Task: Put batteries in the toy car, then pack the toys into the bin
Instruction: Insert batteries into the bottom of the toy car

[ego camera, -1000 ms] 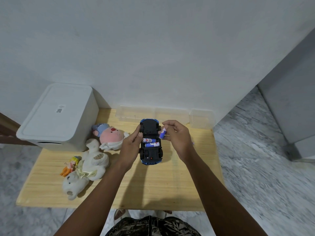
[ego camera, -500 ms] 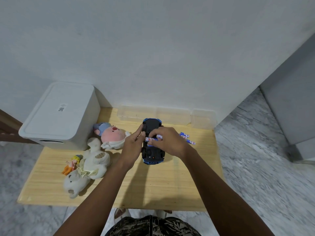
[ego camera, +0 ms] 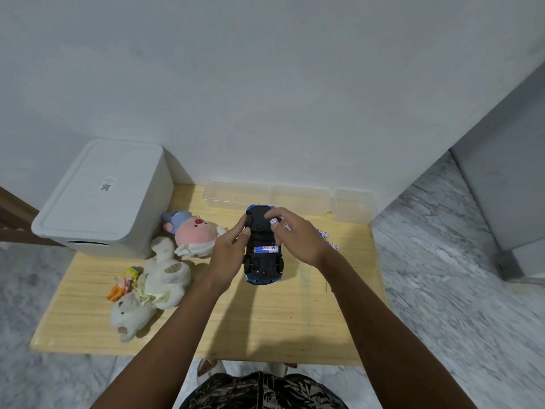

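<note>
Your left hand (ego camera: 228, 255) grips the upturned toy car (ego camera: 263, 262); your right hand (ego camera: 298, 237) pinches a battery (ego camera: 274, 221) over its far end.

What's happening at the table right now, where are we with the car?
A person is fitting batteries into the toy car, which lies upside down on the wooden table. The left hand grips the car's side. The right hand pinches a battery over the car's underside. One battery already sits in the compartment. Spare batteries lie on the table to the right. The plush toys lie beside the closed white bin, not yet packed.
</note>
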